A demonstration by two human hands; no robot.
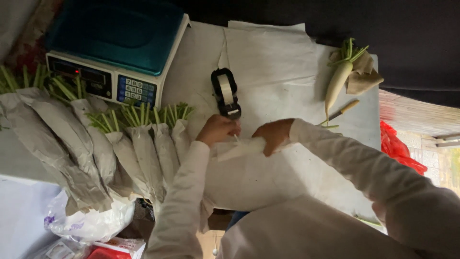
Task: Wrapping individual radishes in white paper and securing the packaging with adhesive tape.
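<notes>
Wrapping looks to be at the taping step: both hands hold a paper-wrapped radish at mid-table; the left hand pinches at its end just below the tape dispenser; the right hand is curled over the roll, pressing the paper shut; sealing would call for a steady grip. Wrapped radishes lie in a row left, below a teal-topped scale; a bare radish lies upper right; red bag beyond the edge.
</notes>
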